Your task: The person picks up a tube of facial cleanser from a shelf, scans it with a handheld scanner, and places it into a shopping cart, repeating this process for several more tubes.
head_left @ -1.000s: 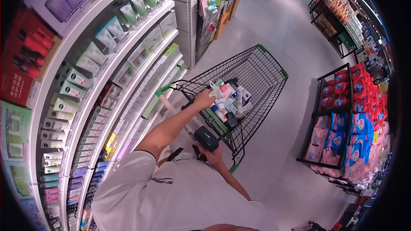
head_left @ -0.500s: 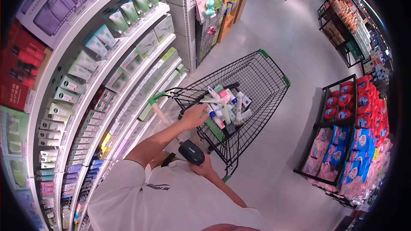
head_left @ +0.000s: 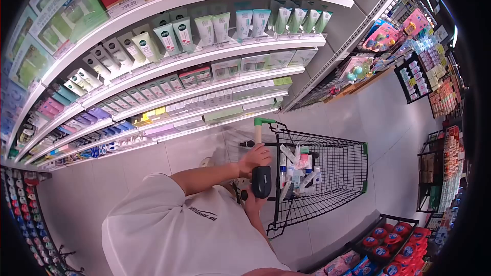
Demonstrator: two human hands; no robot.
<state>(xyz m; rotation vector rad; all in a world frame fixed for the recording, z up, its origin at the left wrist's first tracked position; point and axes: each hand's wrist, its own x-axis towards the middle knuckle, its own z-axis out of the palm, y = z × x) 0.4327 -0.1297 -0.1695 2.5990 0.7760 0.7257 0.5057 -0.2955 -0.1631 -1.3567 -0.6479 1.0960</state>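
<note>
Right hand (head_left: pixel 250 202) closed round black handheld barcode scanner (head_left: pixel 262 181), held just beside black wire shopping cart (head_left: pixel 337 184). Left hand (head_left: pixel 255 157) curled over cart's near rim. White tubes and boxes (head_left: pixel 299 168) piled inside. Judged: scanning in hand; picking up another item calls for left hand freed.

Black wire shopping cart with green corners (head_left: pixel 342 169) at centre right, white tubes and bottles (head_left: pixel 299 171) piled in its near end, left hand (head_left: pixel 254 157) at the cart's handle, right hand (head_left: pixel 249 202) just below gripping a black handheld scanner (head_left: pixel 261 181), white shelves of skincare tubes (head_left: pixel 204 61) across the top
</note>
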